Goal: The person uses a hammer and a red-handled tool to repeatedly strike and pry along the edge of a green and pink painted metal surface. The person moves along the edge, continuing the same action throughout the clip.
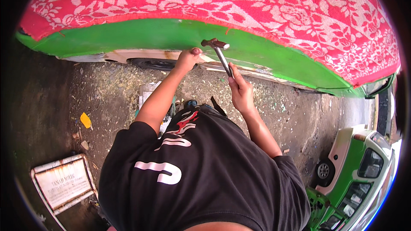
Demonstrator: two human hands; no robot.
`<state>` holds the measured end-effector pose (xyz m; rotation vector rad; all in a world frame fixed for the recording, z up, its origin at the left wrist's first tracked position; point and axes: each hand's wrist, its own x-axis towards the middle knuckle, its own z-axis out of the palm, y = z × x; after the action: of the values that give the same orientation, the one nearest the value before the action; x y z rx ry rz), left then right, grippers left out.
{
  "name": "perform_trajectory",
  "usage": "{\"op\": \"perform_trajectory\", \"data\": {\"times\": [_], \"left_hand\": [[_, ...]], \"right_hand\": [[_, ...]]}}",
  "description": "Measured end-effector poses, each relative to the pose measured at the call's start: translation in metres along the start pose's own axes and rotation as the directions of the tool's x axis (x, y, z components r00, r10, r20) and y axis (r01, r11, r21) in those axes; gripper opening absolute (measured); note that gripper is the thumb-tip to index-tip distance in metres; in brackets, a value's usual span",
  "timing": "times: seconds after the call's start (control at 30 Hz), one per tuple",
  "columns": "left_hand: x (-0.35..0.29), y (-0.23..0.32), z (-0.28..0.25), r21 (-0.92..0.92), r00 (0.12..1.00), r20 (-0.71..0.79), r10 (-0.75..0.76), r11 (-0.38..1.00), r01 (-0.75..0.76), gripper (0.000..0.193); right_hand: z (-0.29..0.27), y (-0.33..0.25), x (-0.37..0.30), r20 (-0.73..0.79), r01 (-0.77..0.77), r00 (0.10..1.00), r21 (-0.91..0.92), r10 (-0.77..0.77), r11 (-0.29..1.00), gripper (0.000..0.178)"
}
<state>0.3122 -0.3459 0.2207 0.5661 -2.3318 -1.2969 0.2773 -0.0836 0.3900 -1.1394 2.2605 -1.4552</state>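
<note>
Right hand (241,90) wrapped round the lower end of a hammer (219,51), fingers pressed together about the handle, thumb lying along it. Hammer tilted, head uppermost: a dull brown, rusty-looking metal head with a pale end face, set on a slim shiny metal shaft that darkens where it enters the fist. Head right against the lower edge of the green body panel (162,36), close beside the left hand; actual contact with the paint hard to tell.

Left hand (187,59) stretched up to that same lower edge, resting where green paint gives way to a bare, cream and rust-stained strip (141,54). Fingers curled under the edge and hidden, so spread or closed cannot be told; only the thumb tip shows on top.

Red cloth with a white flower pattern (257,4) draped over the panel above. Dark tyre (155,63) just below the strip, left of the hand. Gravelly ground (107,94) beneath, with a yellow scrap (86,120) and a white framed sign board (64,182) near the lower left. Small green and white vehicle (355,167) at the lower right.
</note>
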Motion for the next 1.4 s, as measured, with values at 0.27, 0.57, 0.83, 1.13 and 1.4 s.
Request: {"op": "perform_trajectory", "data": {"times": [0.27, 0.57, 0.83, 1.13, 1.4], "left_hand": [[0.002, 0.04, 0.004, 0.059, 0.997, -0.033, 0.073, 0.996, -0.071, 0.018], [0.001, 0.038, 0.018, 0.003, 0.993, -0.077, -0.092, 0.996, 0.093, 0.013], [0.003, 0.049, 0.017, 0.006, 0.995, -0.045, -0.091, 0.996, 0.091, 0.014], [0.001, 0.042, 0.015, 0.008, 0.995, -0.051, -0.083, 0.996, 0.083, 0.02], [-0.019, 0.032, 0.001, -0.024, 0.983, -0.109, -0.149, 0.989, 0.147, 0.011]], "right_hand": [[0.006, 0.052, 0.014, 0.213, 0.18, 0.969, -0.28, -0.122, 0.943, 0.05], [-0.004, 0.07, 0.027, 0.189, 0.183, 0.973, -0.257, -0.136, 0.949, 0.045], [-0.01, 0.081, 0.025, 0.27, 0.211, 0.957, -0.39, -0.107, 0.896, 0.047], [-0.014, 0.058, 0.022, 0.152, 0.137, 0.982, -0.165, -0.112, 0.977, 0.043], [-0.023, 0.066, 0.011, 0.043, -0.155, 0.987, 0.066, 0.153, 0.986, 0.035]]}}
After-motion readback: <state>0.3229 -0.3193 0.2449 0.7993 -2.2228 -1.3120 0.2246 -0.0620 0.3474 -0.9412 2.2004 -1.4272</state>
